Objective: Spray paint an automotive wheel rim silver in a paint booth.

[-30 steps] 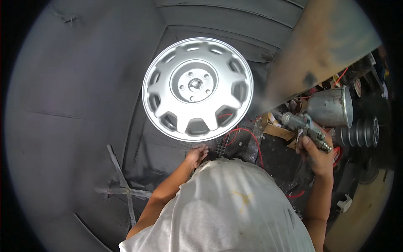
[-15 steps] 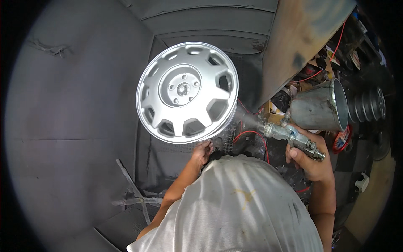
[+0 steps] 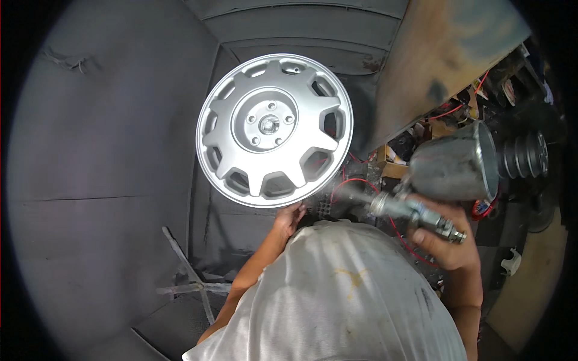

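Note:
A silver alloy wheel (image 3: 253, 174) faces up in the middle, with several openings around its face and a recessed hub. At its lower edge my left hand (image 3: 291, 218) is closed on the rim, its fingertips partly hidden there. To the right, my right hand (image 3: 447, 233) wraps around a metal spray gun (image 3: 402, 209). The gun's nozzle points left toward the wheel's lower right edge, apart from it, and a faint pale mist leaves it. A large grey metal paint cup (image 3: 448, 165) is joined to the gun and looks blurred. What supports the wheel is hidden.
Grey booth walls (image 3: 102, 150) enclose the left and back. A paint-stained board (image 3: 442, 54) stands at the upper right, near cluttered boxes. A red hose (image 3: 397, 231) crosses the floor. A ribbed dark cylinder (image 3: 522, 156) stands at right, a crossed grey stand (image 3: 197, 283) lower left.
The wheel appears slightly turned, flatter to view and a little further right. The spray gun has shifted slightly down and left. My left hand stays at the rim.

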Available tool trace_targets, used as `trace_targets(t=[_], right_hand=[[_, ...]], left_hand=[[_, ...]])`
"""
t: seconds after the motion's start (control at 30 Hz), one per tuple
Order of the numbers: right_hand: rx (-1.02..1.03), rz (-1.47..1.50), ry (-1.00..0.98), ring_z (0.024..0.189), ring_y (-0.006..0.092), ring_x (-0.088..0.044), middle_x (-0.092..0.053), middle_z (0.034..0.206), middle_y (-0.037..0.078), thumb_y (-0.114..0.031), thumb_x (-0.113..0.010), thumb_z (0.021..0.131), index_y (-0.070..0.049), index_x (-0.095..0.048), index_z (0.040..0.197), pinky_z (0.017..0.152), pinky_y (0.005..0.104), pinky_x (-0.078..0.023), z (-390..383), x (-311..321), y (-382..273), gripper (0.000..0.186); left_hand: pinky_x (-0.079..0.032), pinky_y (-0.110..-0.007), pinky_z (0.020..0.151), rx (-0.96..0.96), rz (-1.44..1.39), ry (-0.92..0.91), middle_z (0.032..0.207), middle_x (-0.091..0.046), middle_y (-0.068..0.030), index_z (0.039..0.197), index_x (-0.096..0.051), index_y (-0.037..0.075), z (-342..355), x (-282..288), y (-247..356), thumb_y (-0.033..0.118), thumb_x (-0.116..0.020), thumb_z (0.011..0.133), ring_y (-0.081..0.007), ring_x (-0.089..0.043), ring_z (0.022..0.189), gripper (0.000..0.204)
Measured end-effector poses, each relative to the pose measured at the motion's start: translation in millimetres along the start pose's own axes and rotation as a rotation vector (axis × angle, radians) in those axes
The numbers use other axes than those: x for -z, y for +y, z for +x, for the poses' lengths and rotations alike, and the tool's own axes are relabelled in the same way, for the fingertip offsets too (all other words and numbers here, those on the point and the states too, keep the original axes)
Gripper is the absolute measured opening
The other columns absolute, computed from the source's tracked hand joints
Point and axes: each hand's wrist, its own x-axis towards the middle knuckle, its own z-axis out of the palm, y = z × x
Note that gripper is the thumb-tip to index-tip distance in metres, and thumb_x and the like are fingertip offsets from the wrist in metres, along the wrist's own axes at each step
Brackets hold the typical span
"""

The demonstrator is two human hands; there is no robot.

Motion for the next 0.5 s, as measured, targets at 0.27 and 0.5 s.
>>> trace_targets(t=[0.27,0.5], right_hand=[[0.11,-0.183,0.104,0.098,0.0216,-0.063,-0.069,0.103,0.013,-0.022,-0.074,0.086,0.002,-0.062,0.131,0.089,0.0334,-0.046,27,0,-6,0.053],[0.067,-0.195,0.403,0.063,0.0067,-0.055,-0.062,0.077,0.001,-0.025,-0.073,0.089,0.004,-0.054,0.14,0.053,0.022,-0.044,51,54,-11,0.062]], left_hand=[[-0.042,-0.043,0.109,-0.348,-0.235,0.257,0.136,-0.061,-0.0082,0.138,-0.053,0.004,5,41,85,0.036,-0.046,0.104,-0.0261,-0.056,0.127,0.047],[-0.051,-0.038,0.1,-0.292,-0.23,0.265,0.137,-0.061,-0.0073,0.14,-0.052,0.008,34,42,113,0.034,-0.045,0.105,-0.0228,-0.06,0.124,0.044]])
